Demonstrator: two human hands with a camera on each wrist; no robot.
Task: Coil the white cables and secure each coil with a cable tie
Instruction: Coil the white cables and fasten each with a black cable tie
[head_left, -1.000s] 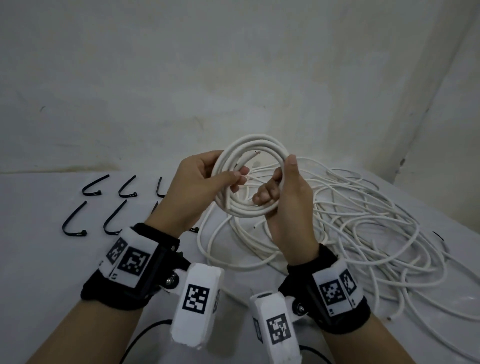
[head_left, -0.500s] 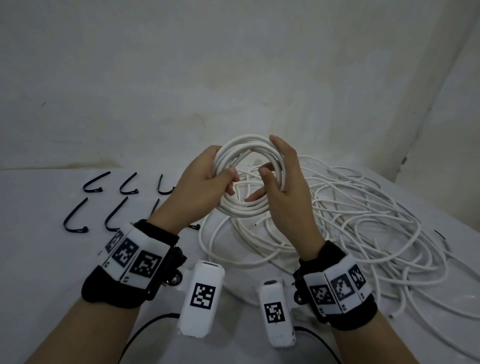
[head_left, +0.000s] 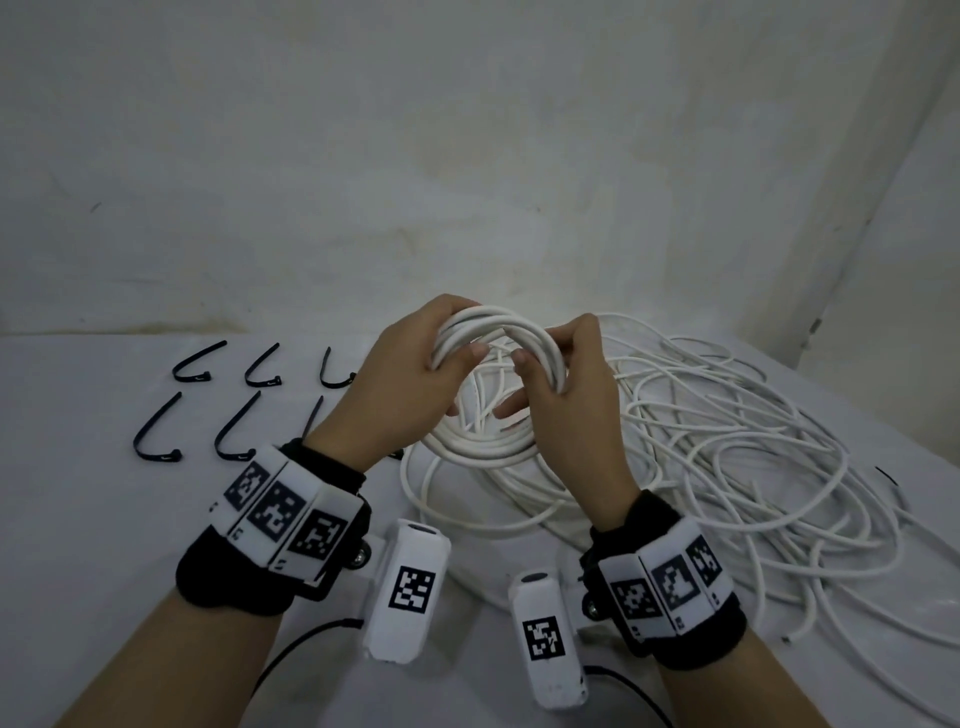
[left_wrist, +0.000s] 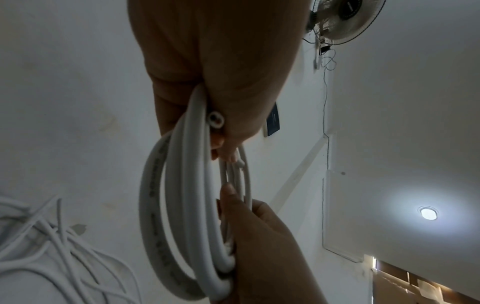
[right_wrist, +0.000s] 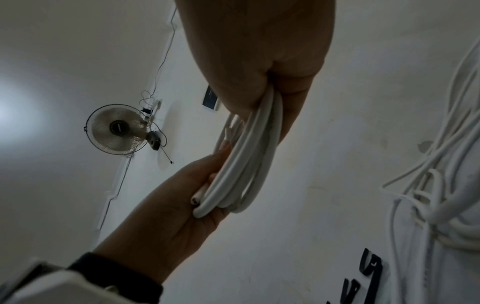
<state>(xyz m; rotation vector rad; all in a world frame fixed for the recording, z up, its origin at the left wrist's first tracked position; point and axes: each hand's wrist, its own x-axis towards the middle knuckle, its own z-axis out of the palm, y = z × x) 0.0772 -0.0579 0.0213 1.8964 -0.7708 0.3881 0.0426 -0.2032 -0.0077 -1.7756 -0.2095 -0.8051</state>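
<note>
Both hands hold a thick white cable coil (head_left: 488, 447) above the table. My left hand (head_left: 415, 374) grips the coil's upper left arc, thumb across the strands. My right hand (head_left: 566, 384) curls round its right side, fingers through the loop. In the left wrist view the coil (left_wrist: 176, 216) hangs from the left hand (left_wrist: 215, 98) with a cut cable end (left_wrist: 215, 120) at the thumb. In the right wrist view the right hand (right_wrist: 259, 67) clamps the coil (right_wrist: 249, 160). Several black cable ties (head_left: 156, 431) lie in two rows at the left.
A big loose tangle of thin white cables (head_left: 727, 441) covers the right half of the white table (head_left: 78, 545). The wall (head_left: 467, 156) stands close behind, with a corner at the right. Black wrist-camera leads (head_left: 291, 654) trail at the near edge.
The coil has tipped from upright to flatter and lower. My right hand moved from below the loop to grip its right side; the left hand shifted onto the top arc.
</note>
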